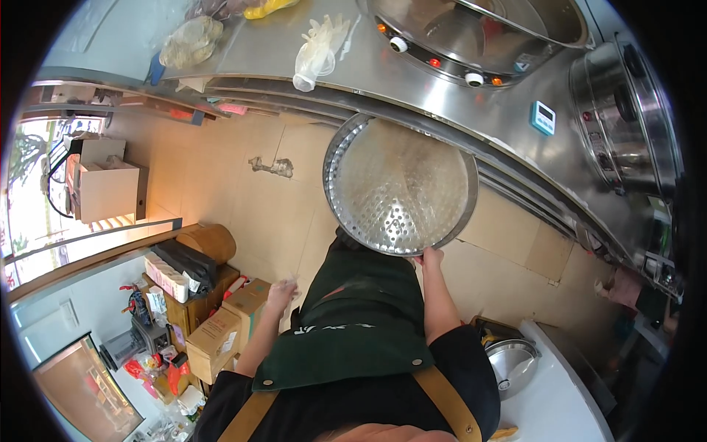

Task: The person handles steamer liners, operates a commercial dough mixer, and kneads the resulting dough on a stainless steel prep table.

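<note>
My right hand (431, 258) grips the near rim of a round metal steamer tray (347, 202) with many small holes. The tray is tipped so its inside faces me, and its far rim is close to the counter edge. Pale, dull beige covers much of its middle; I cannot tell whether it is a film or a reflection. My left hand (280, 293) hangs low to the left of my dark green apron (353, 295), apart from the tray. Its fingers are blurred, with something faint and translucent at their tips.
A steel counter (434, 103) runs across the far side, holding a large steamer pot (471, 44), a clear glove (320, 51), a blue timer (543, 118) and another steel pot (626, 118). Cardboard boxes (215, 340) stand at left. A metal lid (512, 366) is beside a white surface at right.
</note>
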